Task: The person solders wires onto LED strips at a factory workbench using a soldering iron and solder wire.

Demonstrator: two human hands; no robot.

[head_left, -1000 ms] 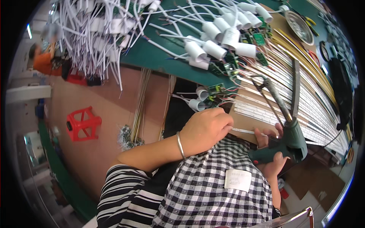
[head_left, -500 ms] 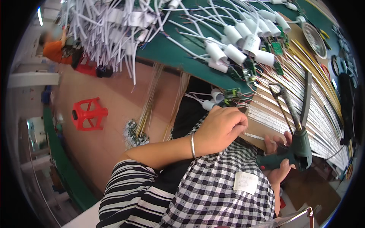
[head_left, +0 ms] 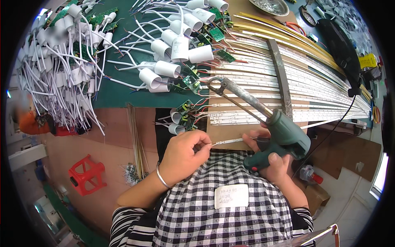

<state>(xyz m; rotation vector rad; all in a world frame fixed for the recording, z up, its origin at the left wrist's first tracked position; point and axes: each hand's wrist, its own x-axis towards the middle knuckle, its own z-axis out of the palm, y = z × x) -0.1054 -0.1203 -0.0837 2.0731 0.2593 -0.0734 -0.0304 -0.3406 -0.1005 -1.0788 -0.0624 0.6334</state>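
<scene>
My left hand, a metal bangle on its wrist, pinches the end of a narrow white LED strip at the near edge of a cardboard sheet. Wrapped round the handle of a dark green soldering gun is my right hand, its upper fingers beside the same strip. The gun's metal tube points up and left, over a row of similar strips. Just beyond my left hand sit white lamp bases, wired to a green circuit board.
A grey metal bar lies across the strips. More white lamp bases with boards cover the green table, and a large heap hangs over its left edge. A metal dish stands at the back. A red stool is on the floor.
The whole view has swung right, so the table things appear farther left. More of the strip shows between my hands. The soldering gun stays in my right hand, its tube now leaning more leftward.
</scene>
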